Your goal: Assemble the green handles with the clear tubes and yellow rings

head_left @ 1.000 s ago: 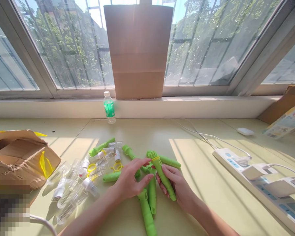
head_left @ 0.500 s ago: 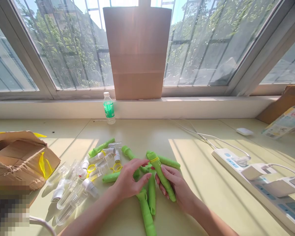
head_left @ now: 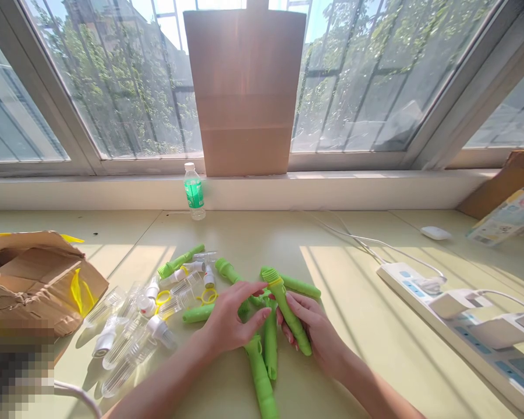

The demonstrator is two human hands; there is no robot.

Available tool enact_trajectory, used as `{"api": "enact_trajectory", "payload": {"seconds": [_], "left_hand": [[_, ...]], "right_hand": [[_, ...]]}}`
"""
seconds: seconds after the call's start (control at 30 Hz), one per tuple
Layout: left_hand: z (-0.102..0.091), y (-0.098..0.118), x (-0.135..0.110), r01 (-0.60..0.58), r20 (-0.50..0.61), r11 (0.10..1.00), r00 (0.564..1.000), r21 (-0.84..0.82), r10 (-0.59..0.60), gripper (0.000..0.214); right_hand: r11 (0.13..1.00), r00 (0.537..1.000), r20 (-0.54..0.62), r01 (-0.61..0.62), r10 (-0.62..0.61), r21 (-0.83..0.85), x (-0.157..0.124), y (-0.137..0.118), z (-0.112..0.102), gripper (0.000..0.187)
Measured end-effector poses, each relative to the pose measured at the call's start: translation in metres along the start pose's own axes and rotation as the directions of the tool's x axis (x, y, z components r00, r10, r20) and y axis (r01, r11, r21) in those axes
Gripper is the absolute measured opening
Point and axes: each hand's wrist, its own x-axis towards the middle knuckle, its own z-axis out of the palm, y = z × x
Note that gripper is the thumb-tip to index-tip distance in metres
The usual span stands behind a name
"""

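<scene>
My right hand [head_left: 318, 327] is closed round a green plastic tube [head_left: 290, 315] shaped like a bamboo stem. Its threaded end points up and away from me, with a yellow ring just below the thread. My left hand [head_left: 233, 314] is at the left of that end, fingers stretched and thumb apart; the fingertips reach the thread, though I cannot tell if they press on it. Beneath and around both hands lie several more green tubes [head_left: 262, 378], partly hidden by the left hand. To the left are clear ribbed tubes [head_left: 126, 361], white caps [head_left: 106, 337] and yellow rings [head_left: 208, 296].
A torn cardboard box [head_left: 48, 285] stands at the left with yellow film poking out. Near the window sill is a bottle with a green label [head_left: 194, 193]. A white power strip [head_left: 402, 279] with plugs and cables runs along the right.
Hands and tube keep nearly the same pose. The whole view has shifted very slightly; nothing has been taken up or let go.
</scene>
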Motion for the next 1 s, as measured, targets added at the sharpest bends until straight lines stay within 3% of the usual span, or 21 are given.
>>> {"api": "enact_trajectory", "payload": {"seconds": [0.2,0.4,0.6,0.8,1.0], "left_hand": [[0.0014,-0.0012,-0.0006,-0.005,0.027,1.0,1.0,0.021,0.005,0.045],[0.0006,0.0007,-0.0017,-0.025,0.024,0.999,0.999,0.034,0.024,0.049],[0.0019,0.003,-0.0018,-0.027,-0.017,0.999,0.999,0.046,0.027,0.045],[0.0029,0.0022,-0.003,0.013,-0.013,0.998,1.0,0.058,-0.012,0.04],[0.0022,0.002,-0.0029,0.021,-0.001,0.997,1.0,0.069,-0.021,0.039]], "right_hand": [[0.998,0.999,0.019,-0.037,0.036,0.055,0.0007,0.0017,0.0005,0.035],[1.0,0.999,0.046,-0.012,0.012,0.003,-0.0004,0.0002,-0.0002,0.023],[0.998,0.998,0.064,-0.003,0.0,0.058,0.0005,-0.0012,-0.0029,0.023],[0.984,0.992,0.103,-0.086,0.07,0.154,-0.0015,0.0009,-0.002,0.049],[0.986,0.986,0.123,-0.129,0.116,0.102,-0.0022,0.0002,-0.0019,0.051]]}}
